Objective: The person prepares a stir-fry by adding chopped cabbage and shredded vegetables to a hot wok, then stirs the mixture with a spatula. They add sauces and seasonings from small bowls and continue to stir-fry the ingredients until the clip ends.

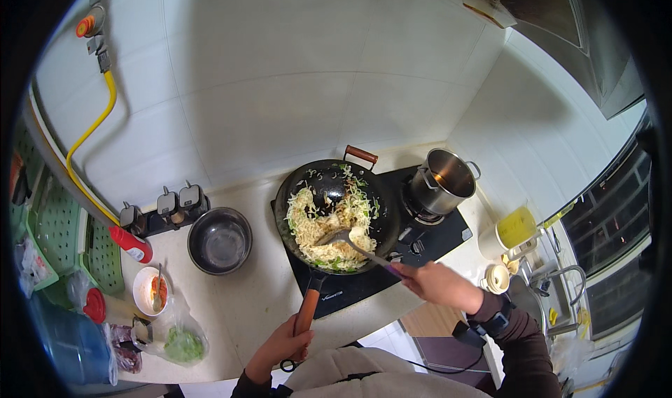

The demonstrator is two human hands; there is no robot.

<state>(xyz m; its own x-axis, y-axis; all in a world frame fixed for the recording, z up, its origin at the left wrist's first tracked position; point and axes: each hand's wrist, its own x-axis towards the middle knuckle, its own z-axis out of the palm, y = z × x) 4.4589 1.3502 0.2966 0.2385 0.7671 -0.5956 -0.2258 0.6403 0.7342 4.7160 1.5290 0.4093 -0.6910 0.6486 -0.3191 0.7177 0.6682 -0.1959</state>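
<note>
A black wok [389, 209] with a wooden handle rests on the left side of a black gas stove [336, 299]. My left hand [286, 342] grips the wok's long handle [307, 309]. Pale noodles [310, 224] with green vegetable pieces form a ring along the wok's inside, leaving its dark bottom partly bare. My right hand [438, 286] is closed on the purple-tipped handle of a metal spatula [362, 250]. The spatula's head lies in the noodles near the middle of the wok.
Right of the wok, a steel pot [443, 185] stands on the other burner. A dark metal bowl [220, 240], red squeeze bottle [131, 244], white bowl [150, 291] of red food and bag of greens [184, 344] sit left. The sink [546, 301] is far right.
</note>
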